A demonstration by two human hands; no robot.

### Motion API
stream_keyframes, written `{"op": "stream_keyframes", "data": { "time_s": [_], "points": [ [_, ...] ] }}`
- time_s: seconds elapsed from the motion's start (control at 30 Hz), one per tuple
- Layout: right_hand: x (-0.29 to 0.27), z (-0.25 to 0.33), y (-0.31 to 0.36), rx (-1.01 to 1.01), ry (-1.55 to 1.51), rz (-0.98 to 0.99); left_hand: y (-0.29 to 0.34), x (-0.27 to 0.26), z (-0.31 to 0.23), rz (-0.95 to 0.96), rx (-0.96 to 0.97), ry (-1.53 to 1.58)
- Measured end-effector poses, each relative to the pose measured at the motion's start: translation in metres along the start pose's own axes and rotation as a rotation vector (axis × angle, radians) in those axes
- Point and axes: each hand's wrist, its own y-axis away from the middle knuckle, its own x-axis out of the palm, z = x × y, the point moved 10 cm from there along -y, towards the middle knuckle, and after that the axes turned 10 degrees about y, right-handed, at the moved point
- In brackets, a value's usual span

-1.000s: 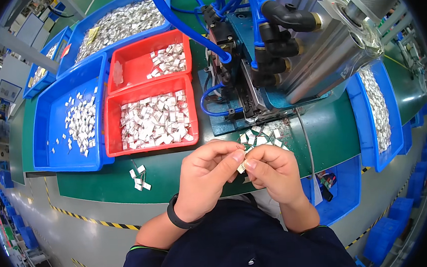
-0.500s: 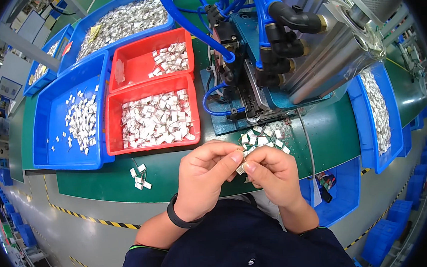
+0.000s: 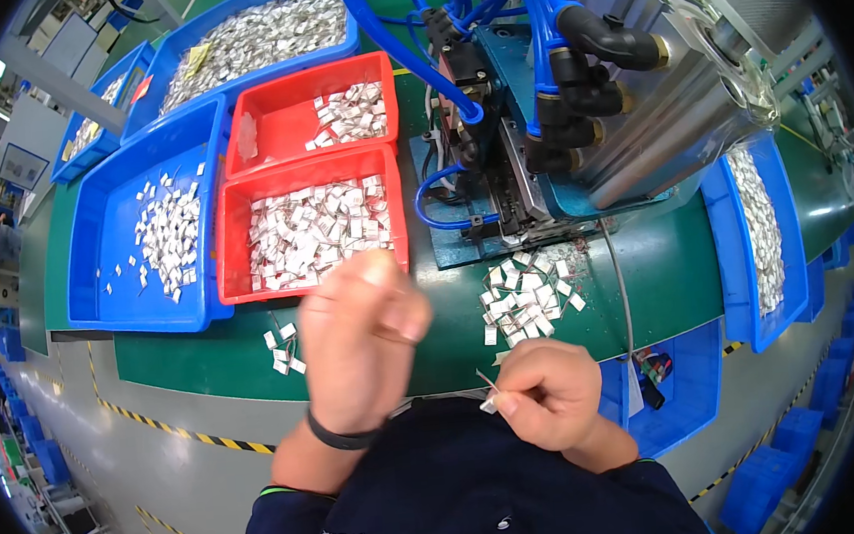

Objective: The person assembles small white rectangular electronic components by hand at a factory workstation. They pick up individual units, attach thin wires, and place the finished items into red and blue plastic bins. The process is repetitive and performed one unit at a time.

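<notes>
My right hand [image 3: 549, 393] is closed, pinching a small white block-shaped part with a thin wire lead [image 3: 491, 402] just in front of my body. To its left, my left hand [image 3: 358, 348] is raised over the table edge, smeared by motion, so its fingers and anything in them cannot be made out. Just beyond the left hand stands the near red bin [image 3: 229, 244], filled with similar white parts. A loose pile of white parts [image 3: 525, 299] lies on the green table past my right hand. A smaller cluster [image 3: 281, 353] lies left of my left hand.
A machine with a teal base [image 3: 461, 249] and blue air hoses [image 3: 412, 77] rises behind the pile, with a grey cable [image 3: 622, 282] beside it. Blue bins stand left [image 3: 103, 227] and right [image 3: 729, 243]; a second red bin [image 3: 281, 128] sits behind. Another blue bin [image 3: 692, 387] is below the table edge.
The hands have parted. My left hand has moved left and is blurred near the red bin; my right hand has drawn back toward my body with the white part.
</notes>
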Motion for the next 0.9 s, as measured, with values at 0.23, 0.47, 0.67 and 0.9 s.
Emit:
{"op": "stream_keyframes", "data": {
  "time_s": [0.23,0.47,0.67,0.9],
  "points": [
    [-0.001,-0.038,0.009,0.240,-0.352,-0.112,0.018,-0.004,0.004,0.019,0.010,-0.178],
    [0.005,-0.044,0.009,0.293,-0.402,-0.085,0.032,-0.013,0.036,0.066,-0.192,-0.293],
    [0.014,-0.051,0.011,0.373,-0.460,-0.064,0.033,-0.006,0.041,0.140,-0.209,-0.323],
    [0.016,-0.053,0.011,0.382,-0.446,-0.071,0.035,-0.007,0.039,0.125,-0.209,-0.321]
  ]
}}
